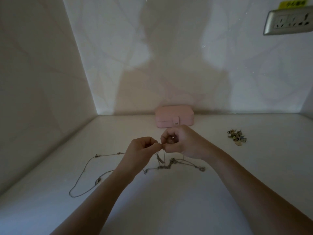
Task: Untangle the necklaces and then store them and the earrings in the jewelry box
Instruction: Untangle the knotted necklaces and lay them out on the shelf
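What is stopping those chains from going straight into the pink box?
Mainly the jewelry box itself: its lid is down and the front tab looks fastened. The necklaces are also tangled, pinched by the left hand and right hand. Nothing else lies on the table between them.

This looks like a corner of a home. A plain white tabletop point(169, 209) sits between white walls with a faint leaf pattern point(186, 56), and a silver-framed wall socket point(288, 21) is mounted at upper right. The personal items are a closed pink leatherette jewelry box point(174, 114), thin silver chain necklaces point(166, 167) and a small heap of metal earrings point(237, 136).
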Motion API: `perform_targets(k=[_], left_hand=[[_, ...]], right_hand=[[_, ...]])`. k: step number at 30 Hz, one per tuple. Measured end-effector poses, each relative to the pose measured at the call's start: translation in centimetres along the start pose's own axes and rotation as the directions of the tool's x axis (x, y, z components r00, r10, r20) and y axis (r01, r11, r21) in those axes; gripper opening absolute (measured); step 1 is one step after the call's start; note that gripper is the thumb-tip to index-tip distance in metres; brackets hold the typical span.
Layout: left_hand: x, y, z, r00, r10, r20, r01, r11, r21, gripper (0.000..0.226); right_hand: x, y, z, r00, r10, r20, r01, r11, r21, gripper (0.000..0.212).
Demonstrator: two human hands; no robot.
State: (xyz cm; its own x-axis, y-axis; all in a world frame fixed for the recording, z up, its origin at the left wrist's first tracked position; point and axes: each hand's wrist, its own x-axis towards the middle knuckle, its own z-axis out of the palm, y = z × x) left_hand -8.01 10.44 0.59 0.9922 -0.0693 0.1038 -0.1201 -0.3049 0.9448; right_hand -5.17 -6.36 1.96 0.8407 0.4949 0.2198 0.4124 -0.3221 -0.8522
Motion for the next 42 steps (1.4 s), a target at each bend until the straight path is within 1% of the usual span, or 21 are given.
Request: perform_targets(k=[2,6,10,14,18,21,24,26,28,30,32,34,36,38,40,42], left_hand=[[0.1,-0.1,-0.1,0.999,0.034,-0.035,-0.033,0.999,0.021,0.018],[0.1,0.0,-0.7,0.993,0.102,-0.065,-0.103,0.994,-0.019,0.005],[0.0,-0.1,-0.7,0.990,0.117,-0.084,-0.123,0.990,-0.062,0.007],[0.2,-0.2,-0.5,0.989,0.094,-0.110,-0.101,0.993,-0.063,0.009],[0.3,-0.2,-0.5,0.992,0.061,-0.110,-0.067,0.996,-0.055,0.013],[0.3,-0.1,-0.4,0.994,0.051,-0.096,-0.058,0.996,-0.070,0.014],[0.2,0.2,-0.4,0.995,0.063,-0.072,-0.070,0.994,-0.087,0.017],[0.2,0.3,-0.7,0.996,0.068,-0.059,-0.072,0.995,-0.070,0.021],[0.2,0.4,-1.1,1.000,0.030,0.000,-0.029,0.999,-0.025,0.026],[0.2,0.6,-1.5,0.990,-0.021,0.140,0.020,1.000,0.009,0.031],[0.1,0.8,-1.8,0.962,-0.045,0.271,0.048,0.999,-0.004,0.035],[0.1,0.9,-2.2,0.947,-0.049,0.319,0.058,0.998,-0.019,0.034],[0.1,0.9,-2.5,0.947,-0.048,0.318,0.055,0.998,-0.012,0.025],[0.0,1.0,-2.6,0.961,-0.039,0.275,0.042,0.999,-0.007,0.013],[-0.1,0.9,-2.5,0.976,-0.011,0.219,0.017,0.999,-0.029,0.012],[-0.1,1.0,-2.3,0.987,0.022,0.160,-0.013,0.998,-0.055,0.014]], right_hand=[[0.0,0.1,-0.1,1.000,-0.010,-0.011,0.011,1.000,0.027,0.017],[0.0,0.0,-0.2,0.999,0.004,-0.034,0.002,0.988,0.152,0.017],[0.3,0.1,0.3,0.998,-0.006,-0.063,0.016,0.987,0.160,0.019],[0.6,0.4,1.1,0.984,-0.056,-0.167,0.076,0.991,0.113,0.022],[0.8,0.4,1.3,0.966,-0.087,-0.245,0.130,0.978,0.163,0.024],[0.8,0.0,1.1,0.979,-0.062,-0.193,0.120,0.945,0.304,0.019],[0.7,-0.3,0.9,0.998,-0.003,-0.064,0.034,0.868,0.496,0.017],[0.6,-0.3,0.7,1.000,0.017,0.016,-0.023,0.843,0.538,0.019],[0.4,-0.4,0.7,0.998,0.012,0.056,-0.039,0.856,0.516,0.019],[0.4,-0.4,0.9,0.999,-0.007,0.042,-0.012,0.894,0.448,0.017],[0.3,-0.4,1.3,0.999,-0.032,-0.008,0.033,0.954,0.297,0.017],[0.3,-0.2,1.8,0.996,-0.075,-0.057,0.083,0.984,0.158,0.022],[0.4,-0.3,1.9,0.990,-0.122,-0.078,0.132,0.980,0.148,0.014],[0.5,-0.4,1.6,0.988,-0.122,-0.091,0.141,0.963,0.230,0.012],[0.4,-0.5,1.2,0.991,-0.103,-0.080,0.121,0.953,0.278,0.015],[0.3,-0.4,0.9,0.993,-0.101,-0.063,0.114,0.958,0.263,0.016]])
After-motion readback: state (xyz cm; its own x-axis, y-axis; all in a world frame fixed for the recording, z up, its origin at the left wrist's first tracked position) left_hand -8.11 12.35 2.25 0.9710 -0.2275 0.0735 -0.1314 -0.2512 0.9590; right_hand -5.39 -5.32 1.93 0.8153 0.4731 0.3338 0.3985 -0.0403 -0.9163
